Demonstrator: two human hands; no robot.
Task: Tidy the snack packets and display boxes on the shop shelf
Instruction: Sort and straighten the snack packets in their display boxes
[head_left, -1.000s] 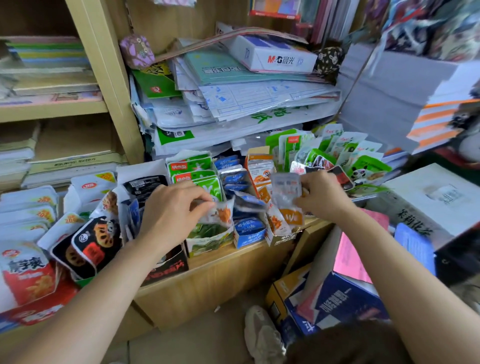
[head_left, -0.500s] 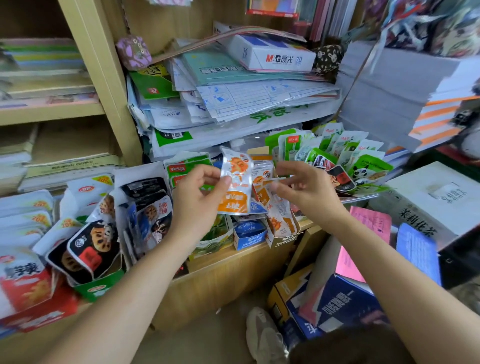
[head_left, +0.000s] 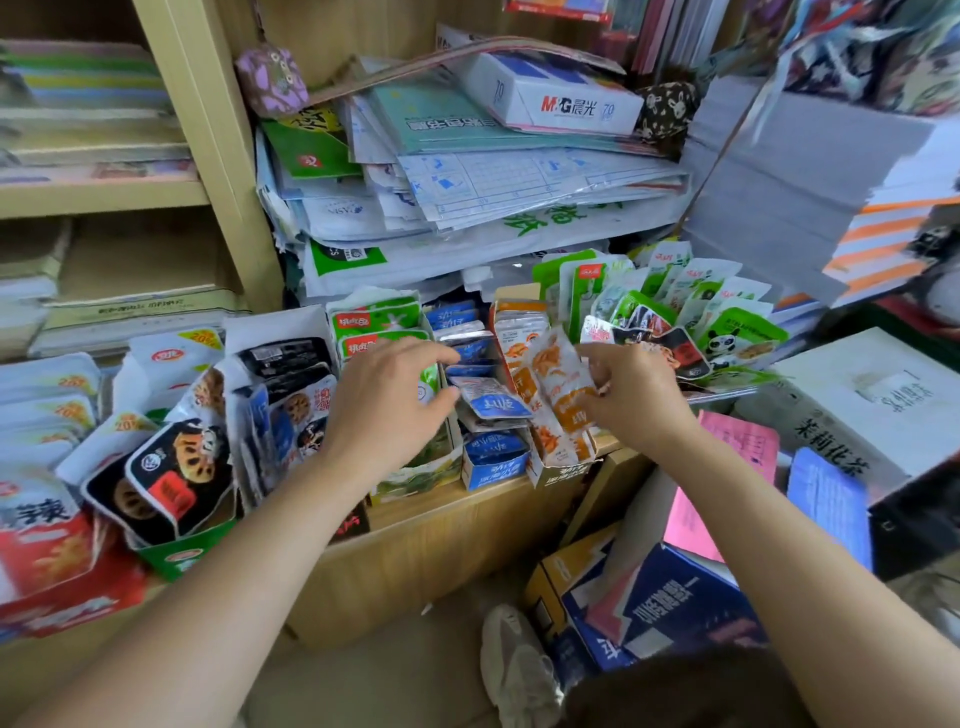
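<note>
Wooden shelf, right hand pinching orange packet (left hand loose)

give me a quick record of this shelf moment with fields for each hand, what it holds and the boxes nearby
left hand: fingers spread, holding nothing, thumb tip near a blue packet
right hand: pinches an orange packet
orange display box: below the orange packet, at the wooden shelf edge
blue display box: just left of the orange display box
panda packets: green, right of the right hand
lotus-root packets: black, far left
</note>
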